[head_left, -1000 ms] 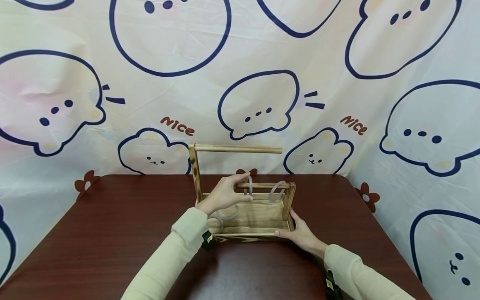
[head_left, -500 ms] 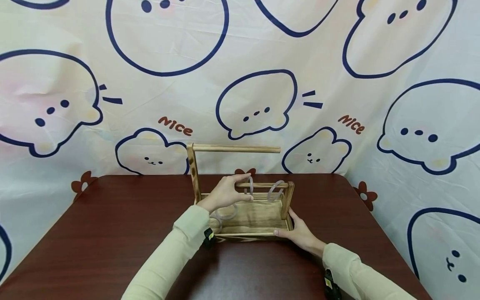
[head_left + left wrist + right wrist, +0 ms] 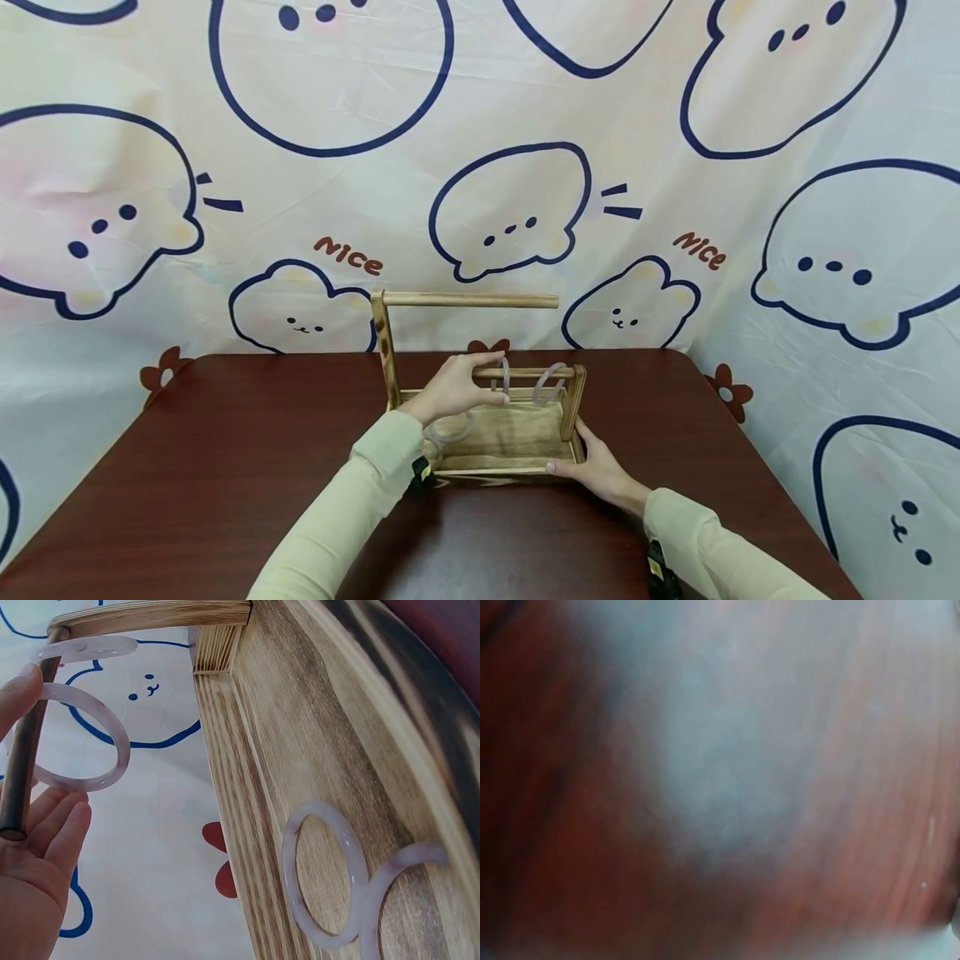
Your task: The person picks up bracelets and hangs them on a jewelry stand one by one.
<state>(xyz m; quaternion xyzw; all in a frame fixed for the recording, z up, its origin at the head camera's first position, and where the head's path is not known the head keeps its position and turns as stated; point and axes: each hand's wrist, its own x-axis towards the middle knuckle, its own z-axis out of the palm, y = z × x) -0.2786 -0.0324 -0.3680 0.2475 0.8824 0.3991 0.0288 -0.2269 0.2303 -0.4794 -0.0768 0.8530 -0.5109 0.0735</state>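
Observation:
A wooden display stand (image 3: 517, 429) has a shallow base, a tall upper rod (image 3: 472, 300) and a lower rod (image 3: 525, 373). My left hand (image 3: 453, 387) pinches a pale, translucent bangle (image 3: 122, 750) between thumb and fingers; the bangle encircles the lower rod. Closer to the end post, a second bangle (image 3: 90, 649) hangs on the same rod. Two more bangles, one whole (image 3: 361, 877) and one partly cut off (image 3: 370, 922), lie in the base. At the stand's right end, my right hand (image 3: 603, 471) grips the base, thumb at the front edge.
The stand is on a dark reddish-brown table (image 3: 225, 467). Behind it hangs a pale cloth (image 3: 405, 200) with blue cartoon outlines. The upper rod's right end is free, above the lower rod. Only blurred tabletop fills most of the right wrist view.
My left hand and its bangle have shifted slightly right along the lower rod. The right hand keeps its grip on the base; the head view has drifted a little.

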